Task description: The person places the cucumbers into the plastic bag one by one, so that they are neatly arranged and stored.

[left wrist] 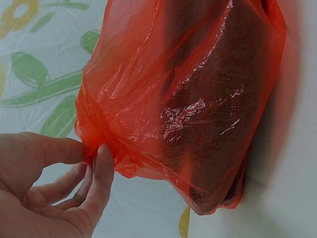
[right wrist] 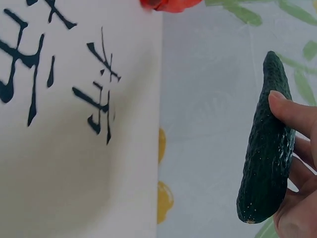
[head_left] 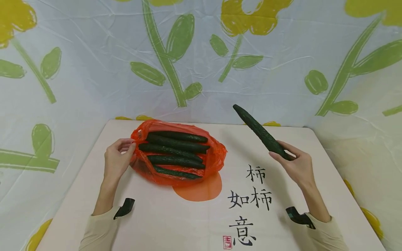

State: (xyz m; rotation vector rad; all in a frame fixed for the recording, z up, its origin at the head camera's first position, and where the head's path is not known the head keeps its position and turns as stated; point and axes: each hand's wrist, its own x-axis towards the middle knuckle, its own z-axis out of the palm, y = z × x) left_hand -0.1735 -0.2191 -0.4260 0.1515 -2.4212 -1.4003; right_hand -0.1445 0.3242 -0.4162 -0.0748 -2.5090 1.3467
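Observation:
A red plastic bag (head_left: pixel 216 150) lies with its mouth spread on the table, and several dark green cucumbers (head_left: pixel 177 143) rest side by side inside it. My left hand (head_left: pixel 117 158) pinches the bag's left edge between thumb and fingers; the left wrist view shows the gathered red film (left wrist: pixel 101 131) at the fingertips. On the right, my right hand (head_left: pixel 298 165) grips one cucumber (head_left: pixel 259 130) by its near end and holds it above the table, tilted up toward the back left. In the right wrist view the thumb (right wrist: pixel 282 101) presses along this cucumber's side.
The pale table (head_left: pixel 157 223) carries black brush characters (head_left: pixel 249 198), a small red seal print (head_left: pixel 227 242) and an orange printed shape (head_left: pixel 201 190) partly under the bag. A flower-patterned sheet (head_left: pixel 204 94) hangs behind. Dark bands (head_left: pixel 124 208) sit at both wrists.

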